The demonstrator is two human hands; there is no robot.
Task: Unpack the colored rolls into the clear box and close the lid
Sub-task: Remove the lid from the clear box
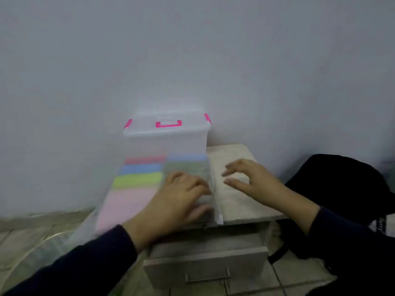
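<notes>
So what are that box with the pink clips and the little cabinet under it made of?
The box looks like clear, slightly frosted plastic: the wall shows through it, and its clips are glossy pink. The cabinet seems pale wood-grain laminate, matte, though blur leaves that uncertain.

Clear box lid shut, pink latches, colored rolls packaged in front
</notes>
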